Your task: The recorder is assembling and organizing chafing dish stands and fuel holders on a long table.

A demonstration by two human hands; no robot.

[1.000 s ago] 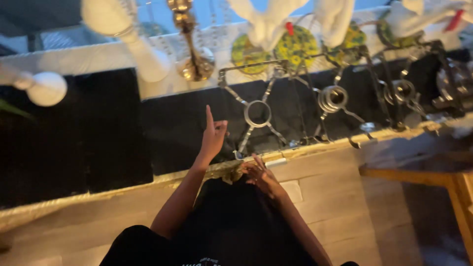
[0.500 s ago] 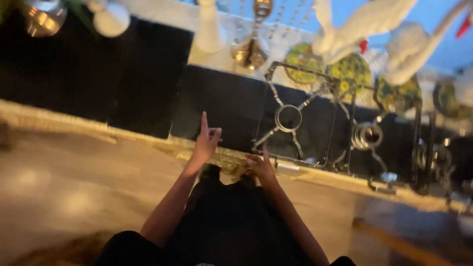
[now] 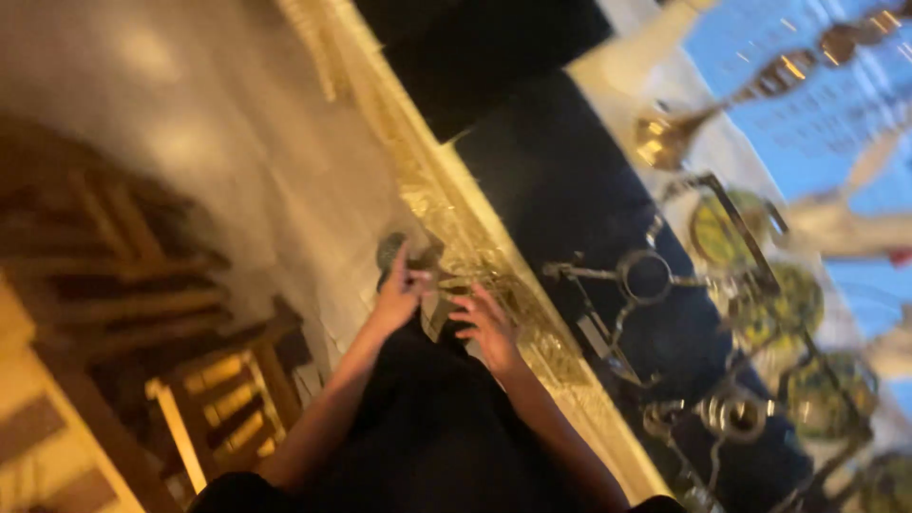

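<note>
The view is tilted and blurred. My left hand (image 3: 399,293) is raised at the gold trim (image 3: 446,223) along the edge of a black-covered table (image 3: 560,180). Its fingers are pinched together beside a small dark rounded thing (image 3: 389,251); the blur hides whether it grips it. My right hand (image 3: 486,328) hovers just right of it with fingers spread over the same trim, holding nothing. A pale scrap (image 3: 433,315) shows between the two hands. Both forearms reach up from my dark lap.
On the black cloth stand metal ring holders (image 3: 644,275), another ring stand (image 3: 727,416), a brass goblet (image 3: 665,138) and round green-and-yellow plates (image 3: 727,228). Wooden furniture (image 3: 204,399) fills the lower left over a pale floor (image 3: 237,123).
The view has swung and tilted sharply. My left hand has dropped its pointing finger and come down to the gold trim; my right hand stays at the trim beside it.
</note>
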